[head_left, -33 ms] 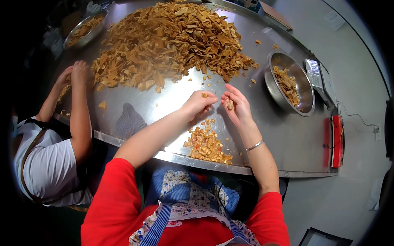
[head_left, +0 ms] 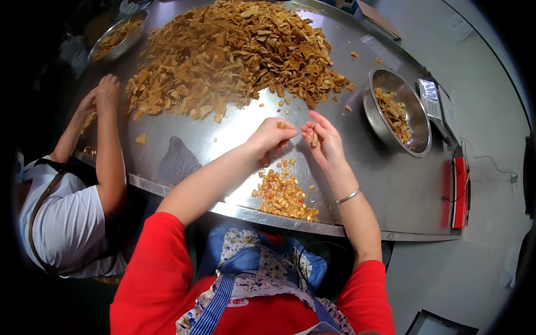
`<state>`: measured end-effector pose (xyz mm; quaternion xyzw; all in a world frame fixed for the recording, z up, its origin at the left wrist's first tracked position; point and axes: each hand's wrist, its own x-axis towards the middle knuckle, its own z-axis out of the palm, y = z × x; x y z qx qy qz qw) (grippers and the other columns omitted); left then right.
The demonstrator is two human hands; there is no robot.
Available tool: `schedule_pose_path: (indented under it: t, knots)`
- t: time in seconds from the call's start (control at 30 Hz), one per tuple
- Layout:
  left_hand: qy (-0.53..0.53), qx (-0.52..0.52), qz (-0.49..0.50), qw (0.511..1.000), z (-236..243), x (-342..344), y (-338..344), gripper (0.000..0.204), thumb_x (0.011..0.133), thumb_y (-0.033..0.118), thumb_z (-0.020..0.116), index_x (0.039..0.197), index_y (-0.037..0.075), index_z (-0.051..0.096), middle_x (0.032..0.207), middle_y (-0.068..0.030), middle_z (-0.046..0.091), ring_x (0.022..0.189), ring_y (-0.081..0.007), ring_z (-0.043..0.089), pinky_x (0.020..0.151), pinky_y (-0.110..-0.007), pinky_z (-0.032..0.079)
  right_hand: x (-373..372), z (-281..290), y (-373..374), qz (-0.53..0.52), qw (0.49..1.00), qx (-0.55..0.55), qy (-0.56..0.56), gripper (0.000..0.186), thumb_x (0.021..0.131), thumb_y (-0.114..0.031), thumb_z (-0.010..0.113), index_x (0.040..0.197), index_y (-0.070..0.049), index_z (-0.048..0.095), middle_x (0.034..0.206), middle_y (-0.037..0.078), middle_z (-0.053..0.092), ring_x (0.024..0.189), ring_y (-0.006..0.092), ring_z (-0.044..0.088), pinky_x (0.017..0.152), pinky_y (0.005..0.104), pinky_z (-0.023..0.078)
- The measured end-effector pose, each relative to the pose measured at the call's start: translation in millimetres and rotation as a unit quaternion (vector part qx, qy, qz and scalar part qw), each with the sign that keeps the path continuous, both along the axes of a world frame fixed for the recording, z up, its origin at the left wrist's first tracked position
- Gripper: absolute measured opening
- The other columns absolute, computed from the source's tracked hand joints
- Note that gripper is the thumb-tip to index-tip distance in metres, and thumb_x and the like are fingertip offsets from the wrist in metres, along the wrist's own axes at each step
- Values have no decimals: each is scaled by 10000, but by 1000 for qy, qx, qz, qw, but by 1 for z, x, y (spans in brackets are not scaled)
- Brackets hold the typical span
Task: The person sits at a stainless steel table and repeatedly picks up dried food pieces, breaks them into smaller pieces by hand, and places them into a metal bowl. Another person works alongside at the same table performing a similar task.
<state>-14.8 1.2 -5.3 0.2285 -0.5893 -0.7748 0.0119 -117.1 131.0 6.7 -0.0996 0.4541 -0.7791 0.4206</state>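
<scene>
My left hand (head_left: 272, 135) is closed in a pinch on a small golden piece (head_left: 281, 125). Just to its right, my right hand (head_left: 325, 142), palm turned up, holds a pale dried piece (head_left: 315, 139) in its curled fingers. Below both hands lies a small pile of yellow bits (head_left: 282, 195) with a few reddish ones, near the front edge of the steel table (head_left: 407, 195). Beyond my hands rises a large heap of brown dried flakes (head_left: 234, 61). A grey ribbed piece (head_left: 178, 162), perhaps cloth, lies left of my left forearm.
A co-worker's hands (head_left: 103, 92) work at the left. Steel bowls of flakes stand at right (head_left: 416, 114) and back left (head_left: 128, 44). A scale (head_left: 430, 103), a red device (head_left: 459, 192) with cables and a flat board (head_left: 378, 19) sit along the table's right and far rim.
Both my hands sit slightly higher in the picture, with much the same grips. The surroundings have shifted a little in view.
</scene>
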Motion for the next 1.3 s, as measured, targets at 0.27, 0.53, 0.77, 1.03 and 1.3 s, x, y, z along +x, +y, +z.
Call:
schedule_pose_path:
  t: [0.27,0.53,0.77,1.03,1.3]
  knots:
    - [-219,-574,-299,730,30,20,-16,324,560,298,694,797,88,626,777,-80,627,773,-232,603,629,-332,470,-16,-3,9,80,997,-19,8,268,843,7,383,1103,41,436,917,114,520,651,117,501,541,230,429]
    - [-39,-262,-102,959,34,9,-13,78,669,63,548,736,26,534,650,-68,565,626,-132,563,538,-246,445,-10,10,3,30,995,-89,18,374,809,44,399,1182,31,371,1155,204,436,1066,264,467,895,337,406]
    - [18,146,-95,985,14,7,5,206,849,250,536,952,72,525,724,-39,567,528,-65,496,393,-183,330,13,12,-1,50,981,-106,157,420,793,39,475,1199,1,376,1227,173,420,1166,258,400,993,349,311]
    - [114,-24,81,990,9,-1,9,180,741,62,640,853,48,500,647,16,500,528,-39,433,426,-177,307,-1,-2,1,9,937,49,347,206,816,-92,553,999,-11,504,931,55,557,814,82,514,706,210,423]
    - [199,-114,26,973,-2,-1,3,199,709,101,649,863,13,558,761,-49,596,729,-88,534,646,-226,436,12,3,-4,58,927,69,365,130,838,-154,532,818,-26,537,680,-17,506,588,46,439,518,177,352]
